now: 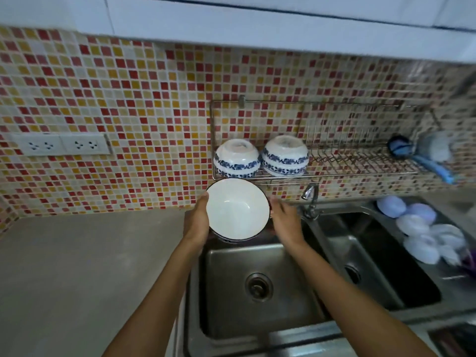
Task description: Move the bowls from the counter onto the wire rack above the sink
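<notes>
Tap [310, 195], wall sockets [60, 145] — blue brush [422, 158].

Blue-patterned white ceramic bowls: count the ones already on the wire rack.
2. Both sit upside down at the wire rack's left end: left bowl, right bowl. None seems hidden. A third bowl is still in the hands.

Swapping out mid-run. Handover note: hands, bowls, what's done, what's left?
Left hand: holds the white bowl, mouth up, over the sink just below the rack.
Right hand: open beside that bowl; contact unclear.
Done: two blue-patterned bowls sit upside down at the rack's left end.
Left: rack the held bowl. More pale dishes lie right of the sink, too blurred to identify.
</notes>
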Available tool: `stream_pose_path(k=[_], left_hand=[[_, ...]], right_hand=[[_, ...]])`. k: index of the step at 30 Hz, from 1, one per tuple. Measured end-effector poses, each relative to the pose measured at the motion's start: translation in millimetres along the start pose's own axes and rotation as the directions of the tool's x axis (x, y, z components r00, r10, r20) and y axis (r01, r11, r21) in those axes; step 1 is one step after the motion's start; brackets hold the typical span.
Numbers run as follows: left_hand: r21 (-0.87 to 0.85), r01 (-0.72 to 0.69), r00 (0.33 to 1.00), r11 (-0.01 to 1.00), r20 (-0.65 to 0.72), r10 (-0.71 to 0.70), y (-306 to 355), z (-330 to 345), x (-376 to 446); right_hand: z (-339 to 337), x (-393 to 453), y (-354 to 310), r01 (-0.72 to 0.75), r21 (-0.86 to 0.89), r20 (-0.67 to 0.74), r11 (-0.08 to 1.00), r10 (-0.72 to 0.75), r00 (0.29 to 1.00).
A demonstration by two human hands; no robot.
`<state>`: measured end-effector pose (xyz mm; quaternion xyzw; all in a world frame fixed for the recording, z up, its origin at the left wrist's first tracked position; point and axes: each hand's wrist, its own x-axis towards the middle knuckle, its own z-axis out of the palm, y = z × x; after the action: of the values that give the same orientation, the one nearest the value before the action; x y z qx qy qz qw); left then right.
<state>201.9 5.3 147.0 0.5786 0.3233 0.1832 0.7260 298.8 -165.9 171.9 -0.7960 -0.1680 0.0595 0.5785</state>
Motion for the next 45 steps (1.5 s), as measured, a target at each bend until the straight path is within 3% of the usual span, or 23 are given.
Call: stream_pose_path(k=[5, 8, 16, 22, 25, 28, 32, 36, 38, 41, 45], left_hand=[[0.052, -0.081, 0.996, 0.995, 0.030, 0.080, 33.5, 35.9, -14.7], [0.055, -0.145, 0.989, 0.988, 0.051, 0.142, 53.4, 54.9, -14.6], [0.146, -0.259, 0.965, 0.955, -0.008, 0.263, 105.3, 76.6, -11.3], [0.174, -0.353, 0.931, 0.919, -0.035, 0.364, 140.2, 92.1, 1.1], [0.289, -0.410, 0.892, 0.865, -0.069, 0.446, 150.9, 102.4, 9.6], [0.463, -0.519, 0.795, 0.719, -0.049, 0.605, 157.9, 119.8, 15.2], [0.737, -0.581, 0.622, 0.345, 0.129, 0.772, 150.4, 134.2, 34.1], [0.889, -0.449, 0.538, -0.090, 0.349, 0.767, 135.0, 134.0, 55.6], [0.893, -0.363, 0.542, -0.266, 0.435, 0.719, 128.5, 132.2, 64.5], [0.875, -0.298, 0.550, -0.380, 0.483, 0.681, 120.8, 130.8, 74.8], [0.856, -0.268, 0.557, -0.442, 0.512, 0.654, 115.7, 130.5, 85.7]], right_hand=[[-46.7, 45.1, 0.5, 0.257, -0.245, -0.181, 0.935, -0.305, 0.935], [-63.1, 76.8, 4.4, 0.306, -0.408, -0.152, 0.860, -0.395, 0.906], [-76.8, 130.6, 36.8, 0.142, -0.664, 0.042, 0.734, -0.152, 0.987], [-72.4, 128.7, 46.1, 0.175, -0.796, 0.075, 0.580, -0.193, 0.978], [-75.0, 127.6, 46.1, 0.194, -0.815, 0.101, 0.545, -0.196, 0.975], [-75.9, 128.6, 46.2, 0.194, -0.816, 0.106, 0.545, -0.189, 0.976], [-74.7, 129.3, 42.1, 0.179, -0.813, 0.110, 0.554, -0.156, 0.982], [-75.8, 128.3, 39.6, 0.185, -0.813, 0.118, 0.552, -0.155, 0.981], [-75.5, 128.1, 40.0, 0.185, -0.816, 0.115, 0.548, -0.160, 0.980], [-74.4, 127.6, 41.3, 0.186, -0.819, 0.110, 0.543, -0.169, 0.979], [-72.3, 129.8, 46.8, 0.183, -0.815, 0.090, 0.550, -0.193, 0.977]])
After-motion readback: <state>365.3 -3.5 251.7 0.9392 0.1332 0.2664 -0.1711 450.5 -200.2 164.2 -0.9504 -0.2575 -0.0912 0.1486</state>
